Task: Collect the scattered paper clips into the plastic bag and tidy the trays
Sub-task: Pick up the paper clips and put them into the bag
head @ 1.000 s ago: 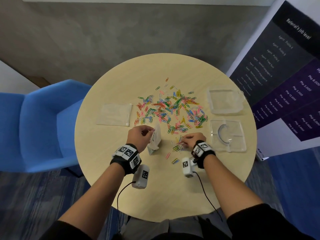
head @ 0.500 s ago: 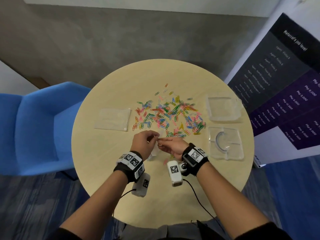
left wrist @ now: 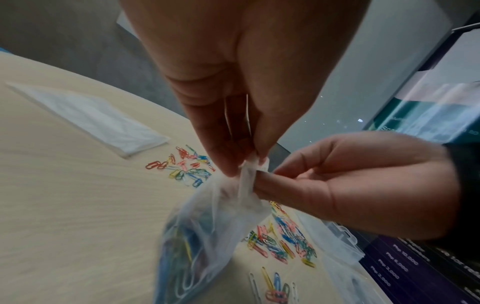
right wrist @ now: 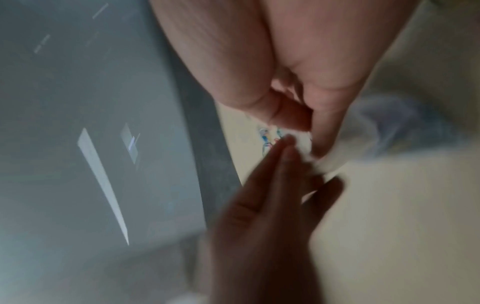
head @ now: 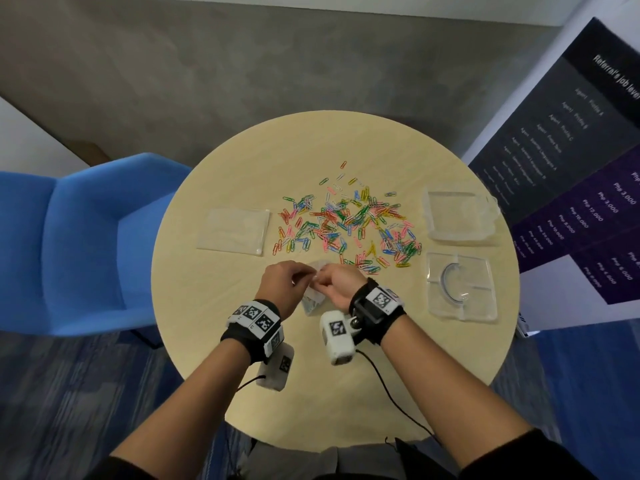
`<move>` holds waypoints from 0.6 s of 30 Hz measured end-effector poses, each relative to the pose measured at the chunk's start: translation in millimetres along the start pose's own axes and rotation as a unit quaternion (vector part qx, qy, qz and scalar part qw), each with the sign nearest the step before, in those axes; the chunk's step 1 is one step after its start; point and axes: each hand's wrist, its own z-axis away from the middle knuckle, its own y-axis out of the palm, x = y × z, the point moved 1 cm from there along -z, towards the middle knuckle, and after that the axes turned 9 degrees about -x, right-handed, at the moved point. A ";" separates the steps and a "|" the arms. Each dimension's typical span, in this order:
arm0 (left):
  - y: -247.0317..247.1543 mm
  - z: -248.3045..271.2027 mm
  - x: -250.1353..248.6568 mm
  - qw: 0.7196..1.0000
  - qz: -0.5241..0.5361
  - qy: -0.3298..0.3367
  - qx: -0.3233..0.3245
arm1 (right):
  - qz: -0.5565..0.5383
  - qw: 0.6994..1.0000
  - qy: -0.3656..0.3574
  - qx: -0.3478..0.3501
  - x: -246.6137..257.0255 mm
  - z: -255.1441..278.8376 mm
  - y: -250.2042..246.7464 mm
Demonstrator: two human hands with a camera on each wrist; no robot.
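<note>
Since a second ago, the right hand (head: 337,284) has left the loose clips on the surface and come across to meet the left hand (head: 285,284) at the mouth of the plastic bag (head: 313,301). Both hands now sit side by side near the front middle of the round, pale wooden surface (head: 242,375).

From the left wrist view, the left hand's thumb and fingertips (left wrist: 226,164) pinch the top edge of the plastic bag (left wrist: 207,236), which hangs below them. Coloured clips show through its clear film. The right hand (left wrist: 350,185) pinches the same top edge from the opposite side, its thumb and forefinger pressed together on the film. The right wrist view is blurred, yet shows both hands' fingertips meeting on the white film.

Beyond the hands, the scattered paper clips (head: 346,220) lie spread over the middle of the surface in red, blue, green, yellow, pink and white. A few more lie just beside the bag in the left wrist view.

Two clear plastic trays sit at the right edge. The far tray (head: 460,216) is near the clips; the near tray (head: 462,289) has a curved divider inside. A flat clear pouch (head: 233,230) lies to the left of the clips. A blue armchair (head: 69,244) stands left of the surface, and a dark printed banner (head: 571,161) leans at the right.
</note>
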 end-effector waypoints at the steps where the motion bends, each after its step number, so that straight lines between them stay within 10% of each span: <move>1: 0.0 -1.0 1.9 1.000 0.010 -0.015 -0.006 | 0.112 0.991 -0.067 -0.018 2.1 1.0 2.2; 8: -9.5 -12.8 12.2 0.996 0.028 -0.063 -0.053 | 0.331 0.904 -0.263 -0.068 24.8 13.9 -43.5; 12: -14.5 -19.6 20.4 0.993 0.047 -0.083 -0.067 | 0.557 0.825 -0.091 0.042 -14.0 17.9 -105.9; 18: -16.2 -20.3 24.0 0.992 0.051 -0.100 -0.066 | 0.359 0.931 -0.050 0.026 -64.2 -9.4 -116.5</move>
